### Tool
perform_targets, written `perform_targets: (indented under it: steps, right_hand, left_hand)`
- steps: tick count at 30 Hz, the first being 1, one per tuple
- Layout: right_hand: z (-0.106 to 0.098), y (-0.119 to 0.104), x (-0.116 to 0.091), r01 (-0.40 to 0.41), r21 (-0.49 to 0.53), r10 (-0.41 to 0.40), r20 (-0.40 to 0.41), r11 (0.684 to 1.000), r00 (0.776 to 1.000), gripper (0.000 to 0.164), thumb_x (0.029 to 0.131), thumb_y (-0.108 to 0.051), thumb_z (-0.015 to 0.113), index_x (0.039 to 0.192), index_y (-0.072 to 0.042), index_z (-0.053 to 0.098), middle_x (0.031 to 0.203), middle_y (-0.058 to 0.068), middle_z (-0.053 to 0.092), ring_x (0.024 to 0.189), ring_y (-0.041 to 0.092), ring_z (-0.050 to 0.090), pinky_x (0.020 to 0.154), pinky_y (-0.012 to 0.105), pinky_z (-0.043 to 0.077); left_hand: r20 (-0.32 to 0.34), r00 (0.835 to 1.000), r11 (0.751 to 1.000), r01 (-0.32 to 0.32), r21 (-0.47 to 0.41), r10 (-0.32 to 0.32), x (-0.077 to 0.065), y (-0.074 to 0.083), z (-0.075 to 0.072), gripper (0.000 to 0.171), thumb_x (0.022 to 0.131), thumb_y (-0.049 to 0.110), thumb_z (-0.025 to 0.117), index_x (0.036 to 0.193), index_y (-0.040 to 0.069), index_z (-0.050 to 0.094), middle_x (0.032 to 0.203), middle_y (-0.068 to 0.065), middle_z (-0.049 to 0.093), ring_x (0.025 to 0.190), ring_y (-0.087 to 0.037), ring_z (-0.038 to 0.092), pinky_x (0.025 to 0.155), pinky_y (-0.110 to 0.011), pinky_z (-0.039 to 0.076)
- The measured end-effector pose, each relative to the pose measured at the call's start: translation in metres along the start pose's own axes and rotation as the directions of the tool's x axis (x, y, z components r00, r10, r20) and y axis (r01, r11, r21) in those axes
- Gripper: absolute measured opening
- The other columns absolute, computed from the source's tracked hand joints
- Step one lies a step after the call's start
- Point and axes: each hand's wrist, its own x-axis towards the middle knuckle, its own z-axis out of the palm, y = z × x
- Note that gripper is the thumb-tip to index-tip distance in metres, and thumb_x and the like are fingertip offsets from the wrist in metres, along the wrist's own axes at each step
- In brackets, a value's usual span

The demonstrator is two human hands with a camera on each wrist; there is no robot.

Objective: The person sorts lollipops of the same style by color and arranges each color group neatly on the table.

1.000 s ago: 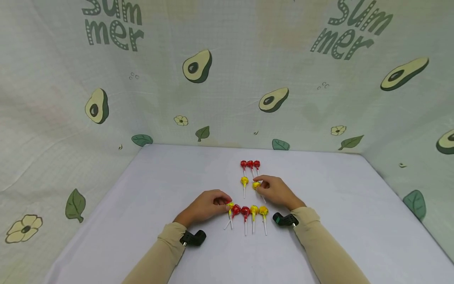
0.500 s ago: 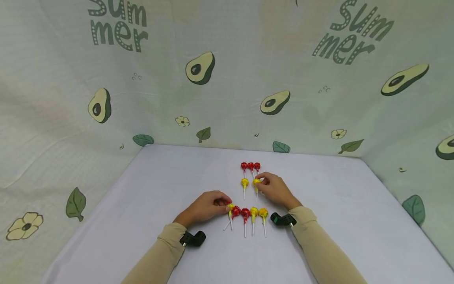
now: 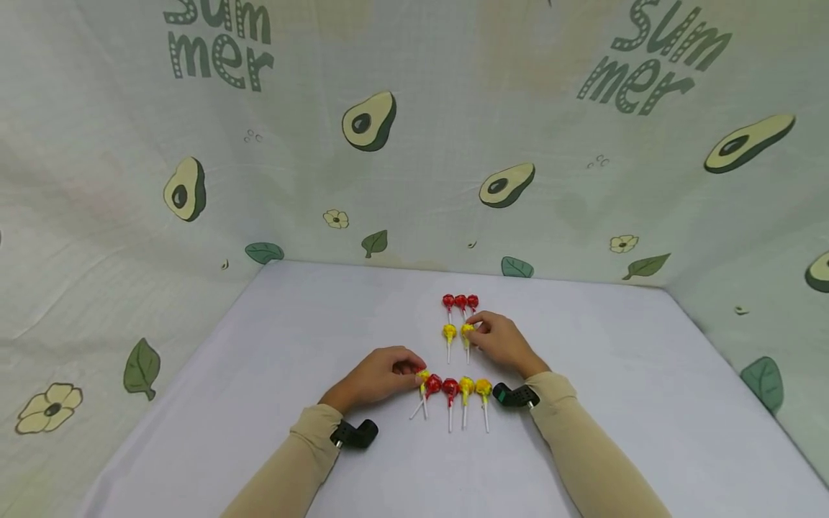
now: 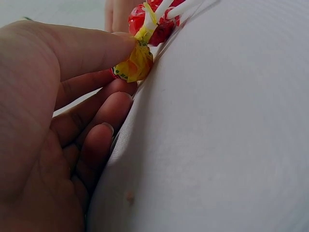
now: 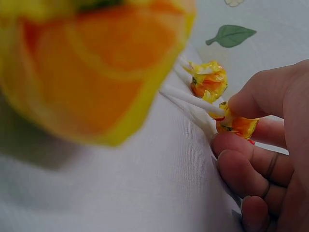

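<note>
Thumb and fingers of my left hand (image 3: pixel 382 374) pinch a yellow lollipop (image 4: pixel 135 65) at the left end of the near row. Against it lies a red lollipop (image 3: pixel 433 384), their sticks crossing. Farther back, my right hand (image 3: pixel 505 344) pinches another yellow lollipop (image 5: pixel 236 126) by its wrapped head, its stick pointing toward me. Just left of that one lies a matching yellow lollipop (image 3: pixel 450 332). Three red lollipops (image 3: pixel 461 301) form the row behind, heads side by side; the right one's stick is partly hidden by my right hand.
The near row continues rightward with a red lollipop (image 3: pixel 450 388) and two yellow lollipops (image 3: pixel 466 385). All lie on a white-covered table (image 3: pixel 311 316). A printed cloth (image 3: pixel 427 129) with avocados hangs behind and along the sides.
My right hand has shifted slightly left and away, bringing its yellow lollipop nearer the one beside it. That stick has swung from slanted to nearly straight. My left hand has stayed put.
</note>
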Motion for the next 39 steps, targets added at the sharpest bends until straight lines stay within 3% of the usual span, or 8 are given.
perform_targets:
  steps: [17,39]
  right_hand:
    - [0.0036,0.0032,0.0029,0.02,-0.017,-0.019,0.012,1.0,1.0,0.03,0.095,-0.028,0.067,0.119,-0.011,0.068,0.083,0.0,0.064,0.073,0.019,0.055,0.067,0.034,0.044]
    - [-0.0015,0.0055,-0.0012,0.018,-0.034,-0.019,-0.03,0.999,0.999,0.029,0.094,-0.026,0.067,0.116,-0.008,0.069,0.077,0.0,0.064,0.067,0.018,0.055,0.064,0.033,0.043]
  left_hand:
    - [-0.003,1.0,1.0,-0.007,0.009,0.007,0.0004,-0.0022,0.0001,0.02,0.092,0.028,0.074,0.111,0.023,0.072,0.091,0.012,0.062,0.085,-0.01,0.057,0.076,-0.028,0.049]
    - [-0.016,1.0,1.0,-0.016,-0.002,0.016,0.001,-0.0006,0.0,0.019,0.092,0.028,0.074,0.11,0.024,0.072,0.091,0.012,0.062,0.084,-0.009,0.058,0.075,-0.028,0.049]
